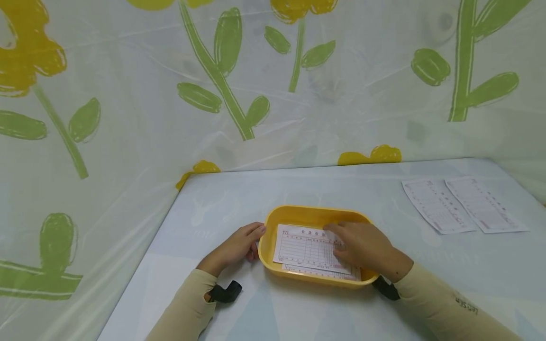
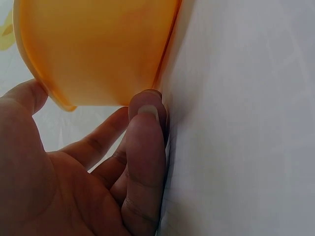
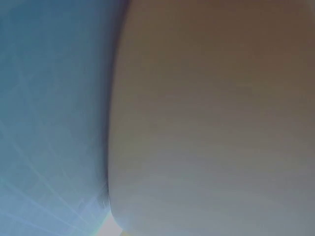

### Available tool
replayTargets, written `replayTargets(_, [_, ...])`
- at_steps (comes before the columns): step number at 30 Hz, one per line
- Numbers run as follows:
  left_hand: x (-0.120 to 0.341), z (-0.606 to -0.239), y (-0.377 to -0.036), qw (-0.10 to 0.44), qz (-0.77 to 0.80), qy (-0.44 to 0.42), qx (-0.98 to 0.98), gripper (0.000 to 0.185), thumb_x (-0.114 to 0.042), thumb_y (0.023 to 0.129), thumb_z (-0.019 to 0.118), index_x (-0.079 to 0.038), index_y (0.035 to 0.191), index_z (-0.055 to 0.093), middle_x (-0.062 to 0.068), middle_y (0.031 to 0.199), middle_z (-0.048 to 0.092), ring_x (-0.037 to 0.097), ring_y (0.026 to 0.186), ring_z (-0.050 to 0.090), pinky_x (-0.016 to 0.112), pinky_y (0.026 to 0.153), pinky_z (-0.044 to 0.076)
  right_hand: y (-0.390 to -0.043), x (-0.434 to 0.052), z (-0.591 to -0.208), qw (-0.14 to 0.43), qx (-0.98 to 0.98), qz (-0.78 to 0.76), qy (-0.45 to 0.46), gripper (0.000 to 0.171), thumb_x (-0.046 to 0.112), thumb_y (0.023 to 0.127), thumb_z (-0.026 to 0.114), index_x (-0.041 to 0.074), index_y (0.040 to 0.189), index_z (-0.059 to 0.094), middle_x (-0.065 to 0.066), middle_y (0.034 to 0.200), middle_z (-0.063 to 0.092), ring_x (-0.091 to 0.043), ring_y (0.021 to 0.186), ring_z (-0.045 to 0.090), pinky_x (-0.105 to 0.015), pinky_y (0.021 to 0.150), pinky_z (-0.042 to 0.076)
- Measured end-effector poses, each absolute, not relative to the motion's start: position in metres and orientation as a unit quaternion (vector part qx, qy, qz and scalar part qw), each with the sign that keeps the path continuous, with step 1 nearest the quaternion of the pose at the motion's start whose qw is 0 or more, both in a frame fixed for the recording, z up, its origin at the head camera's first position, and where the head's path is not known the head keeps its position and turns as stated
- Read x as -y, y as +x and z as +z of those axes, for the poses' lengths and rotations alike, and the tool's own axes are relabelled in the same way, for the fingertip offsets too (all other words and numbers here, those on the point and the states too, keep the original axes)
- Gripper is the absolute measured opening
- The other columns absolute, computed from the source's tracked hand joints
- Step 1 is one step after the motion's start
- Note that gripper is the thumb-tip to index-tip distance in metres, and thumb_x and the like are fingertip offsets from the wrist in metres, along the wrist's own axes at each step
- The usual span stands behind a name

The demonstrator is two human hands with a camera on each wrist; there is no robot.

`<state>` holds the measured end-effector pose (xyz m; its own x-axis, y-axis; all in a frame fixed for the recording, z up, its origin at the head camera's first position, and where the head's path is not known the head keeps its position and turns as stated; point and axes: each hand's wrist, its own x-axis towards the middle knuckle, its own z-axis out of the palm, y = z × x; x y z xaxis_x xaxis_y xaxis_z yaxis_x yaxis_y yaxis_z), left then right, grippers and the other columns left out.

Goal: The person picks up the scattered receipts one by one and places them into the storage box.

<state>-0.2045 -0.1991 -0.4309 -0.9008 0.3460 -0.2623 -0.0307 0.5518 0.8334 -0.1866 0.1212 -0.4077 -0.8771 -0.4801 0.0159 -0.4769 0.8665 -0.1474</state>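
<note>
A yellow tray (image 1: 313,215) sat near the front middle of the bench (image 1: 256,189) with a printed form (image 1: 304,248) lying in it. The left hand (image 1: 236,246) rested against the tray's left wall, fingers loosely curled and touching it — the right hand (image 1: 362,246) lay on the form, fingers fairly straight, pressing it down. Two more forms (image 1: 462,204) lay side by side well apart, at the right.

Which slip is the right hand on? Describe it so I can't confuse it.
On the pale table sits a yellow tray. The slip lies on top inside it, under the right hand; two similar slips lie loose at the table's far right.
</note>
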Motion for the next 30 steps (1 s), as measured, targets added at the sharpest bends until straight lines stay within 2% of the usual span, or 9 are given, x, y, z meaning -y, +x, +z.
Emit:
replayTargets(12, [0.1998, -0.4306, -0.2052, 0.204, 0.465, 0.093, -0.856, 0.05, -0.05, 0.105, 0.04, -0.014, 0.136, 0.055, 0.004, 0.069, 0.062, 0.018, 0.057, 0.054, 0.031, 0.06, 0.05, -0.186, -0.1228, -0.4075, -0.001, -0.963, -0.076, -0.26, 0.051, 0.029, 0.082, 0.08, 0.017, 0.129, 0.064, -0.006, 0.118, 0.07, -0.025, 0.104, 0.068, -0.046, 0.092, 0.055])
replayTargets(18, [0.1995, -0.4308, -0.2048, 0.206, 0.464, 0.09, -0.857, 0.049, -0.049, 0.105, 0.039, -0.013, 0.136, 0.055, 0.004, 0.068, 0.062, 0.018, 0.056, 0.054, 0.031, 0.06, 0.05, -0.1859, -0.1228, -0.4079, -0.002, -0.963, -0.077, -0.257, 0.047, 0.031, 0.083, 0.079, 0.017, 0.126, 0.066, -0.005, 0.116, 0.07, -0.024, 0.102, 0.067, -0.045, 0.092, 0.056])
replayTargets(24, [0.1989, -0.4307, -0.205, 0.205, 0.467, 0.087, -0.856, 0.049, -0.049, 0.105, 0.041, -0.014, 0.136, 0.055, 0.004, 0.069, 0.061, 0.018, 0.057, 0.055, 0.031, 0.06, 0.05, -0.1861, -0.1223, -0.4064, -0.018, -0.961, -0.1, -0.259, 0.037, 0.034, 0.089, 0.075, 0.016, 0.12, 0.07, -0.004, 0.115, 0.07, -0.021, 0.101, 0.067, -0.043, 0.091, 0.057])
replayTargets(30, [0.1988, -0.4294, -0.2054, 0.208, 0.463, 0.089, -0.857, 0.049, -0.049, 0.105, 0.041, -0.014, 0.136, 0.055, 0.004, 0.07, 0.062, 0.018, 0.058, 0.055, 0.031, 0.061, 0.05, -0.1853, -0.1255, -0.4036, -0.046, -0.952, -0.138, -0.27, 0.03, 0.03, 0.089, 0.076, 0.014, 0.114, 0.071, -0.004, 0.112, 0.07, -0.021, 0.102, 0.066, -0.042, 0.089, 0.057])
